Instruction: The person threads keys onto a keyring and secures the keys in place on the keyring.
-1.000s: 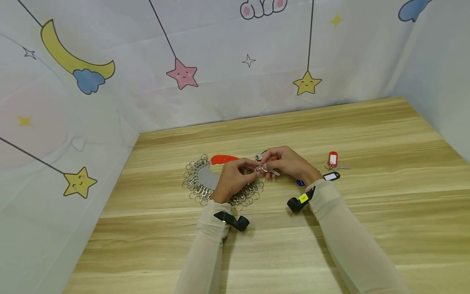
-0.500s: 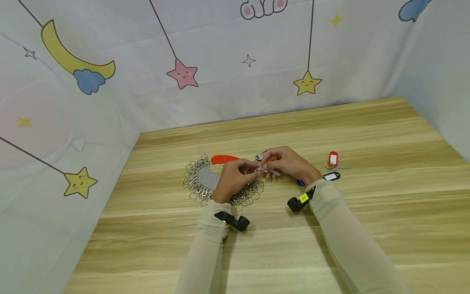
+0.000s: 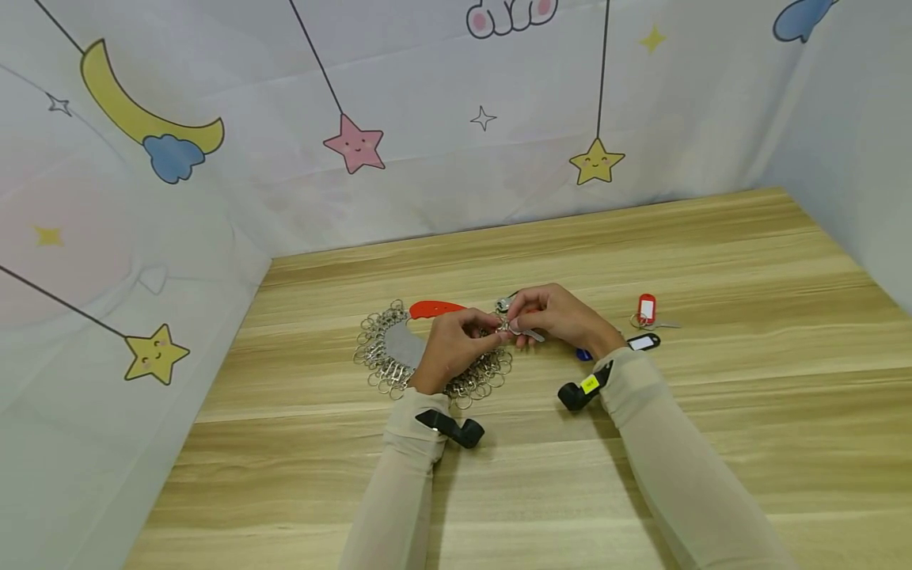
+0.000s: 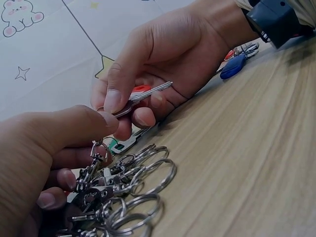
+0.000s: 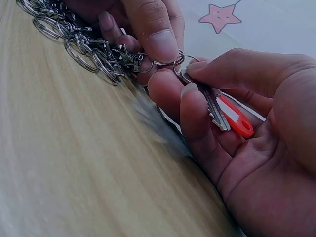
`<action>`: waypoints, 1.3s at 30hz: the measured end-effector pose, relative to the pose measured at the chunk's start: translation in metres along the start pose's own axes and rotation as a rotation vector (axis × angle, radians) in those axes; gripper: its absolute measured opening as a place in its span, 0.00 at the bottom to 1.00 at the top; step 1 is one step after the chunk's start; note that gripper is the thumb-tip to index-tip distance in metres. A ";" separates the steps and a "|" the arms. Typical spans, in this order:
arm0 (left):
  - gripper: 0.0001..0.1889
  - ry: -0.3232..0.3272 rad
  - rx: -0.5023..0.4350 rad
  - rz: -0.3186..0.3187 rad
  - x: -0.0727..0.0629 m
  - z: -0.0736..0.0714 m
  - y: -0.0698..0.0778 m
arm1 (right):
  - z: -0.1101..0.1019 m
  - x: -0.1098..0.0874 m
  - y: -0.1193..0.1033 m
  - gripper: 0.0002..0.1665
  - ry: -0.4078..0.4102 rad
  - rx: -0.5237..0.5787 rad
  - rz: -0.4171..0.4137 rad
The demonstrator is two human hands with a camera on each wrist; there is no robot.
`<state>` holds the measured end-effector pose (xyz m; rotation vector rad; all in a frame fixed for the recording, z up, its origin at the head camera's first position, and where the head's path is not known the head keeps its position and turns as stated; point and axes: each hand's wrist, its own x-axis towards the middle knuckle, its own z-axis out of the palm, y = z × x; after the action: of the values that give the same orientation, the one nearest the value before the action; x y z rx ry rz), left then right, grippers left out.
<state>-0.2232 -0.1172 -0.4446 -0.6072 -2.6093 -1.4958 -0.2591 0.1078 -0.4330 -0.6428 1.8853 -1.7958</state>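
My left hand (image 3: 452, 344) pinches a metal split ring (image 5: 177, 61) between thumb and index finger, and a swivel clasp (image 5: 132, 60) hangs from it. The thumb and fingers of my right hand (image 3: 559, 317) pinch a silver key (image 5: 212, 106) close by the ring. A red key tag (image 5: 241, 123) lies against the palm behind that key. The two hands' fingertips nearly meet. Below my left hand lies a grey plate (image 3: 402, 346) with a red handle (image 3: 433, 309), fringed by several clasps and key rings (image 4: 160, 173). My left hand and forearm cover part of it.
Right of my right hand lie another red key tag (image 3: 646, 305) with a key (image 3: 667, 325), a black tag (image 3: 644, 342) and a blue tag (image 3: 583, 355). A green tag (image 4: 114, 145) with a key sits just beyond the hands. Printed cloth (image 3: 456, 182) walls the wooden table.
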 end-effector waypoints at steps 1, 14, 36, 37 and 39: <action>0.10 -0.006 -0.001 0.003 0.000 0.000 0.000 | 0.000 0.000 0.000 0.07 0.001 0.001 0.001; 0.12 -0.024 -0.019 0.002 0.000 -0.001 0.002 | 0.001 0.000 -0.001 0.07 0.022 0.033 0.017; 0.09 -0.007 -0.012 -0.009 0.000 0.000 0.001 | 0.001 -0.001 -0.002 0.08 0.010 0.012 0.020; 0.09 -0.008 -0.012 -0.008 0.000 0.000 0.001 | 0.001 -0.001 -0.002 0.08 0.009 0.012 0.018; 0.10 -0.014 -0.015 -0.003 0.000 0.000 0.000 | 0.001 -0.001 -0.002 0.08 0.006 0.012 0.014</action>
<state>-0.2233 -0.1170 -0.4441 -0.6170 -2.6130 -1.5182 -0.2577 0.1074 -0.4311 -0.6195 1.8774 -1.8004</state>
